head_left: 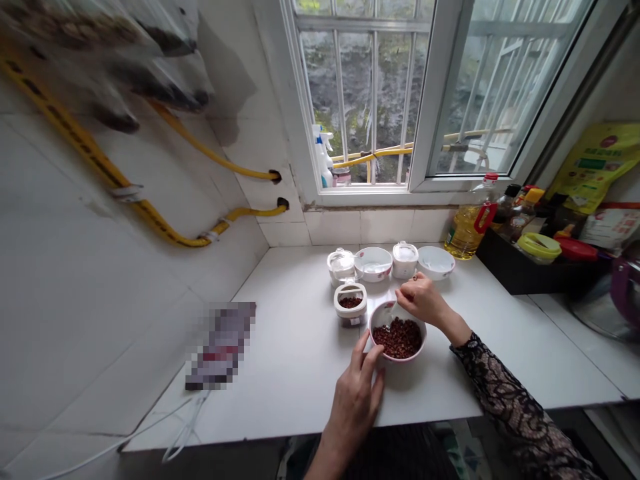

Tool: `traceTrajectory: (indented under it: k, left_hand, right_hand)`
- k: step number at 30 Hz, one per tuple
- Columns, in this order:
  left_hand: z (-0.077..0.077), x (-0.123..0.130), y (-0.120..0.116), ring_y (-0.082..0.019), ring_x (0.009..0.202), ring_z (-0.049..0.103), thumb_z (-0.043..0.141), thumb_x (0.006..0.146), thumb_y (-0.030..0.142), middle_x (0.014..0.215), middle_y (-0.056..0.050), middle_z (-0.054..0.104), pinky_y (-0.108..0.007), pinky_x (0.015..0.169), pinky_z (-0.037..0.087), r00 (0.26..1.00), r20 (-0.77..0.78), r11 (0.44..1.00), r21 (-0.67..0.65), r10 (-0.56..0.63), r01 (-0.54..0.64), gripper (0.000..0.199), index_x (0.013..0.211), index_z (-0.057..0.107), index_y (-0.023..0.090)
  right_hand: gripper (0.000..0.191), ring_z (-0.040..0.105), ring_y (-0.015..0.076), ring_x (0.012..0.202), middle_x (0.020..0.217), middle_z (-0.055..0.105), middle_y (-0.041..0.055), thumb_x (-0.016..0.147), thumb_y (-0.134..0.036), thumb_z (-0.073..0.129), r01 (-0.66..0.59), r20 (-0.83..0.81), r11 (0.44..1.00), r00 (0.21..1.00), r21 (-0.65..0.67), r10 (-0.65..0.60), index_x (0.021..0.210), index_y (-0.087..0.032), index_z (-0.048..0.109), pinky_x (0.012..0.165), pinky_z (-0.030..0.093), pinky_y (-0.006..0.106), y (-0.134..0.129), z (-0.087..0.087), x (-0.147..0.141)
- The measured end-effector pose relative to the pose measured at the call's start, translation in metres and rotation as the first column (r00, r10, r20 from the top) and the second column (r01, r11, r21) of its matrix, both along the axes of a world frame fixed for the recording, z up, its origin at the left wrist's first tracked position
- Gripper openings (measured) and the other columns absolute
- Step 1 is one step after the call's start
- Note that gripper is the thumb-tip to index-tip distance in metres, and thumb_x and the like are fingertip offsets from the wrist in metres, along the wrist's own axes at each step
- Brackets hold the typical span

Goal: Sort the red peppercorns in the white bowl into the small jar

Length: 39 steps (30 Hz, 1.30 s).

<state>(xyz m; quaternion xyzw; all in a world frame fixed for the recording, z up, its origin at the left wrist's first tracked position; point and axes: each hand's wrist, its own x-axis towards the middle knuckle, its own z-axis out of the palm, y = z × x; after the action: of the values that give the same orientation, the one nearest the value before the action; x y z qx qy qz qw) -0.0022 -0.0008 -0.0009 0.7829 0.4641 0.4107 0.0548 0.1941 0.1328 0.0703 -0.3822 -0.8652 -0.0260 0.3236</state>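
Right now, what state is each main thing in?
Bowl: upright, holding dark red pieces
Spoon: tilted, in the bowl
Left hand: fingertips touching bowl
Right hand: closed on spoon
Front jar: upright, dark red pieces inside
Rear jars: upright
Rear bowls: upright
Oil bottle: upright, capped
Window: apparently part open

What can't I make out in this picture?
All in the head view:
Handle of the white utensil: covered by the right hand.
Bottom of the bowl: hidden under reddish pieces.
Dark item at left: blurred into blocks.
Pot: cut off by the right edge.
Bags: cut off at top.
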Motion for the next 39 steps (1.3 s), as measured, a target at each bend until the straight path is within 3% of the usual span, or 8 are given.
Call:
traceTrajectory:
  k: [5,12,21,26,29,32,36,39]
  left_hand:
    - [0.0004,-0.001,0.0005,-0.024,0.112,0.066,0.044,0.089,0.008,0.145,-0.017,0.045,-0.032,0.083,0.059,1.0,0.0,1.0,0.003,-0.007,0.007,0.042,0.128,0.046,0.022]
    - [-0.0005,-0.0017,0.0013,-0.023,0.112,0.065,0.043,0.091,0.009,0.143,-0.016,0.046,-0.031,0.082,0.06,1.0,-0.01,1.0,0.009,-0.007,0.007,0.039,0.128,0.046,0.022]
    - [-0.0023,-0.0013,0.0007,-0.025,0.113,0.065,0.043,0.092,0.01,0.145,-0.018,0.043,-0.032,0.082,0.06,1.0,-0.002,1.0,-0.012,-0.018,0.018,0.039,0.13,0.044,0.021]
    - [-0.0021,-0.0015,0.0007,-0.024,0.113,0.065,0.042,0.092,0.01,0.145,-0.018,0.043,-0.033,0.082,0.06,1.0,0.002,1.0,-0.008,-0.02,0.02,0.04,0.13,0.044,0.021]
    - [-0.0008,-0.0014,0.0008,-0.026,0.115,0.064,0.042,0.092,0.01,0.144,-0.018,0.044,-0.034,0.083,0.06,1.0,0.004,1.0,0.005,-0.015,0.015,0.039,0.129,0.045,0.021]
    - [-0.0006,-0.0017,0.001,-0.026,0.116,0.063,0.042,0.092,0.01,0.144,-0.018,0.044,-0.034,0.084,0.059,1.0,0.005,1.0,0.002,-0.02,0.02,0.038,0.129,0.046,0.021]
    - [-0.0028,-0.0025,0.0017,-0.024,0.111,0.066,0.043,0.093,0.012,0.146,-0.018,0.043,-0.033,0.084,0.06,1.0,0.006,1.0,-0.013,-0.025,0.025,0.037,0.129,0.045,0.022]
    - [-0.0046,-0.0028,0.0021,-0.024,0.111,0.066,0.043,0.094,0.013,0.146,-0.018,0.042,-0.033,0.084,0.06,1.0,0.009,0.999,-0.018,-0.03,0.03,0.038,0.131,0.043,0.022]
  right_hand:
    - [0.044,0.026,0.0081,0.046,0.044,0.039,-0.0059,0.09,-0.028,0.046,-0.02,-0.06,0.985,0.998,-0.172,0.01,0.049,-0.019,0.035,0.067,0.033,0.028,0.0002,-0.0094,-0.0049]
    - [0.046,0.024,0.0077,0.047,0.045,0.027,-0.0058,0.086,-0.04,0.045,0.029,-0.246,0.925,0.96,-0.379,-0.131,0.048,-0.02,0.027,0.052,0.025,0.026,0.002,-0.0094,-0.0002]
    - [0.045,0.033,0.0089,0.046,0.046,0.041,-0.0028,0.082,-0.048,0.047,-0.043,-0.367,0.847,0.912,-0.53,-0.184,0.049,-0.019,0.047,0.047,0.025,0.025,-0.0003,-0.0054,0.0]
    - [0.044,0.032,0.009,0.046,0.046,0.04,-0.003,0.084,-0.046,0.044,-0.007,-0.33,0.859,0.925,-0.512,-0.19,0.049,-0.019,0.045,0.049,0.026,0.025,0.0012,-0.007,0.0011]
    - [0.044,0.03,0.0089,0.047,0.044,0.038,-0.0035,0.086,-0.039,0.044,0.094,-0.219,0.939,0.96,-0.331,-0.173,0.048,-0.02,0.036,0.059,0.031,0.027,0.0,-0.0055,0.0008]
    - [0.042,0.029,0.009,0.048,0.045,0.04,-0.0036,0.087,-0.032,0.045,0.1,-0.105,0.98,0.987,-0.175,-0.119,0.049,-0.019,0.034,0.068,0.032,0.03,-0.0029,-0.0042,-0.0024]
    - [0.043,0.025,0.0084,0.047,0.045,0.04,-0.0049,0.09,-0.031,0.045,0.025,-0.07,0.976,0.997,-0.215,-0.041,0.049,-0.019,0.035,0.068,0.032,0.029,-0.0053,-0.0064,-0.0072]
    - [0.044,0.024,0.008,0.048,0.045,0.035,-0.0058,0.089,-0.033,0.045,0.021,-0.135,0.961,0.989,-0.276,-0.06,0.049,-0.019,0.034,0.065,0.032,0.028,-0.0037,-0.0085,-0.0065]
